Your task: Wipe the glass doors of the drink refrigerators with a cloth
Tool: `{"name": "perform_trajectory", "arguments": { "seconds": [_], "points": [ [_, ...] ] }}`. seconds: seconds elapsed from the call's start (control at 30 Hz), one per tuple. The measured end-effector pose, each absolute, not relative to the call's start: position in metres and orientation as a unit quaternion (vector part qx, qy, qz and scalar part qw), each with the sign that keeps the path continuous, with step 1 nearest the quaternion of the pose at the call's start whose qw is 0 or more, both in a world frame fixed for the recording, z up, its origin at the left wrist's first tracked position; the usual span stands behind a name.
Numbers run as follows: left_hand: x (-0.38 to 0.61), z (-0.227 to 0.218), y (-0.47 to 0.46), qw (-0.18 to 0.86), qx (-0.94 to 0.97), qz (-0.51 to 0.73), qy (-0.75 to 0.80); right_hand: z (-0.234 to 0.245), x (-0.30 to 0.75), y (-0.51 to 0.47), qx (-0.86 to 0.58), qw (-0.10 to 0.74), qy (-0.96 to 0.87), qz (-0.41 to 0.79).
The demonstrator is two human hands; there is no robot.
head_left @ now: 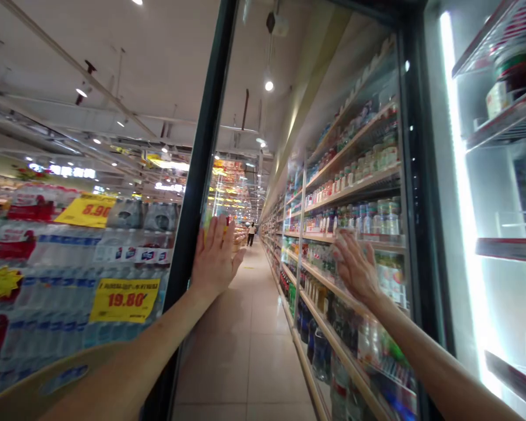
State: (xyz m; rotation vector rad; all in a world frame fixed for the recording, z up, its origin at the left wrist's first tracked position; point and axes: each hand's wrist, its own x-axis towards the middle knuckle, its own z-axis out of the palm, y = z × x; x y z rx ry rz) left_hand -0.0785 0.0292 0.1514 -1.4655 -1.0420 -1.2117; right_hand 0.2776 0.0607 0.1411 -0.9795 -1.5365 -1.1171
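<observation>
A tall glass door with a dark frame stands swung out in front of me. My left hand is flat and upright beside its left frame bar, fingers stretched and thumb apart. It appears to press against the glass, holding nothing. Further right, my right hand is raised in front of the same pane, fingers stretched and slightly blurred. Whether its palm touches the glass I cannot tell. Rows of bottles and cans on long shelves show in or through the pane.
A lit cooler interior with wire shelves and a few containers lies at right. Stacked packs of bottled water with yellow price signs stand at left. A beige rim with an oval slot is below. A distant person appears down the tiled aisle.
</observation>
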Motion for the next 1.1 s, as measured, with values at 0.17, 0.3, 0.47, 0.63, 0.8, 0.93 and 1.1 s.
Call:
{"name": "perform_trajectory", "arguments": {
  "seconds": [0.17,0.3,0.47,0.63,0.8,0.93,1.1],
  "points": [
    [-0.078,0.152,0.028,0.482,-0.590,-0.494,-0.418,0.127,0.280,0.059,-0.495,0.623,-0.469,-0.384],
    [-0.079,0.146,0.030,0.486,-0.593,-0.493,-0.410,0.104,0.254,0.060,-0.392,0.496,-0.624,-0.459],
    [-0.079,0.133,0.032,0.496,-0.602,-0.479,-0.403,0.096,0.253,0.063,-0.470,0.604,-0.498,-0.409],
    [-0.070,0.120,0.031,0.501,-0.614,-0.468,-0.391,0.077,0.242,0.058,-0.411,0.540,-0.583,-0.447],
    [-0.052,0.105,0.027,0.500,-0.638,-0.453,-0.372,0.070,0.261,0.058,-0.486,0.608,-0.491,-0.392],
    [-0.047,0.099,0.028,0.500,-0.637,-0.458,-0.366,0.061,0.261,0.058,-0.487,0.607,-0.500,-0.379],
    [-0.049,0.099,0.030,0.497,-0.637,-0.456,-0.373,0.054,0.265,0.059,-0.462,0.558,-0.559,-0.404]
  ]
}}
